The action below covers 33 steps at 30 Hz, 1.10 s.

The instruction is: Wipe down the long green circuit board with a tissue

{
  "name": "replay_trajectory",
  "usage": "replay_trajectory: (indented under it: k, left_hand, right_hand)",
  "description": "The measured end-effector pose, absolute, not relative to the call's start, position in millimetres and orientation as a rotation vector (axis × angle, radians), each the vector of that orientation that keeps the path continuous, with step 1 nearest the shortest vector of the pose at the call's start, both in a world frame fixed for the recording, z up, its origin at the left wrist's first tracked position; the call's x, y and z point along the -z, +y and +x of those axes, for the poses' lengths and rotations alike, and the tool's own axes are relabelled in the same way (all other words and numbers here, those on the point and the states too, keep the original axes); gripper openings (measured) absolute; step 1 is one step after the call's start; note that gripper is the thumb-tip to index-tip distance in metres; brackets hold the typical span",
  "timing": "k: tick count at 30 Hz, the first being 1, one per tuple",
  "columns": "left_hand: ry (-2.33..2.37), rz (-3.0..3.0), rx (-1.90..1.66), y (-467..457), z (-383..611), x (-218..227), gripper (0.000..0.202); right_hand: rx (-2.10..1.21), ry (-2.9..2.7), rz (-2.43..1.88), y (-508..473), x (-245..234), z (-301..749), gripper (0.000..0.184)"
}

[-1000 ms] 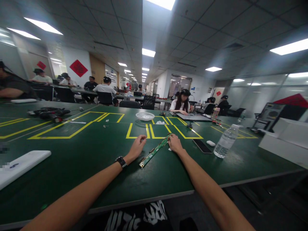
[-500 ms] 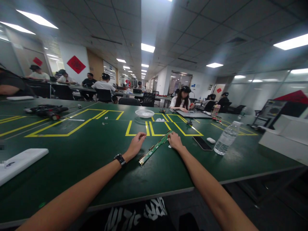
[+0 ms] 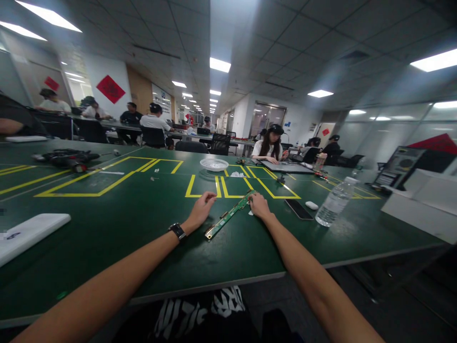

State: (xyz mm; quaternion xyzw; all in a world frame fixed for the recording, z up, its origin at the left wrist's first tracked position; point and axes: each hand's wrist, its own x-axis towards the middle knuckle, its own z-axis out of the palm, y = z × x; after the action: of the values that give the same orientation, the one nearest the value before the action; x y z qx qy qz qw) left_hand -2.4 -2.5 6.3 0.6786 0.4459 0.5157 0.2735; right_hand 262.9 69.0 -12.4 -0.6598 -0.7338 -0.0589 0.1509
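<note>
A big open office is stretching away under strip lights, and a wide green table [image 3: 107,228] marked with yellow tape boxes [image 3: 107,178] is filling the foreground. The left hand [image 3: 203,209] is lying flat on the felt, fingers loosely spread and holding nothing, just beside the board's left edge. The right hand [image 3: 260,206] is touching the far tip, though whether it is gripping is unclear. The long narrow circuit board [image 3: 228,215] is lying flat between them, its long axis running diagonally from near-left to far-right. A water bottle [image 3: 332,202] is leaning to the right, with a dark phone [image 3: 299,209] between it and the right hand.
</note>
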Motion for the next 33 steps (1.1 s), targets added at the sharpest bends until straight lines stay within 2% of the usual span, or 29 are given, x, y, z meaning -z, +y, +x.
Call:
replay_trajectory:
  k: [33]
  left_hand:
    - [1.16, 1.792, -1.314, -1.5, -0.8, -2.7, 0.026]
  right_hand:
    - [0.159, -2.081, -1.945, 65.7, 10.2, 261.0, 0.026]
